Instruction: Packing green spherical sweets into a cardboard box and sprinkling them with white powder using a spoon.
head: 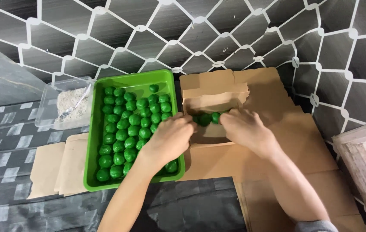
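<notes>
A dark tiled floor [11,141] is seen, covered in part by flat sheets of brown cardboard [303,150]. On it a rectangular bright green plastic tray [92,141] is set, filled with rows of small round glossy green balls [128,129], packed close and touching one another; one ball lies apart near the tray's far edge. Just right of the tray an open brown cardboard box [213,101] is placed, its lid flap raised behind. To the tray's left a clear plastic container [45,111] of pale grains is found.

The left hand [170,137] is reached across the tray's right rim to the box, and the right hand [245,129] is held at the box from the other side. Between them, inside the box, several green balls [209,118] are lined up in a row. The fingers of both hands are curled narrowly about these balls, touching them; whether any ball is gripped cannot be told.
</notes>
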